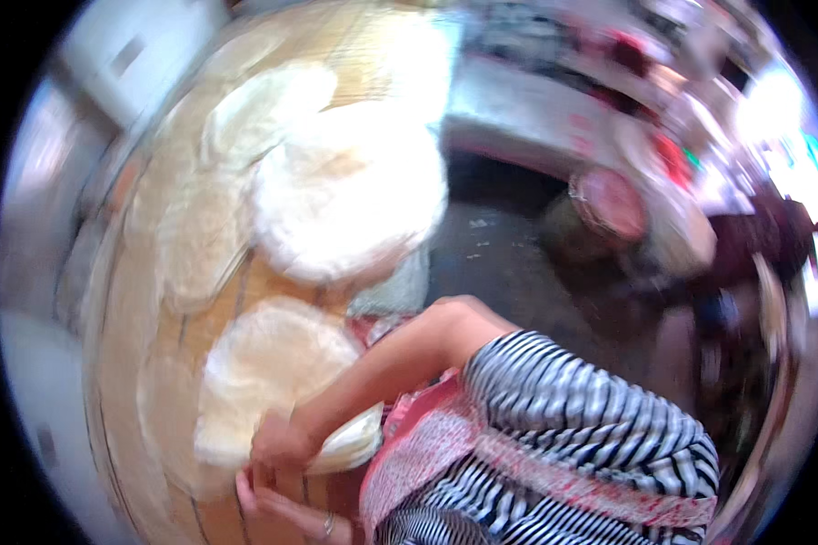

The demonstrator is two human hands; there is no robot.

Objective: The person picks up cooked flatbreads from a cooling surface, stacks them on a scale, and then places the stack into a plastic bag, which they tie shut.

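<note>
A thin round sheet of dough or flatbread [283, 354] lies on the wooden plank table [245, 286] before me. My right hand [283, 443] is at its near edge, with the forearm reaching across from a striped sleeve. My left hand [283, 507] is just below, close to the right one and wearing a small band. Blur hides whether either hand grips the sheet. A folded pale piece [347, 443] shows beside my right wrist, partly covered by it. Further up the table sits a large, overexposed stack of round sheets [354, 204].
More thin sheets [201, 238] spread along the table's left side, and others [269, 109] lie farther back. A clear plastic bag [395, 289] is beside the stack. To the right are dark floor [497, 238], a pale counter [511, 109], a round pink-topped object [610, 204] and blurred people.
</note>
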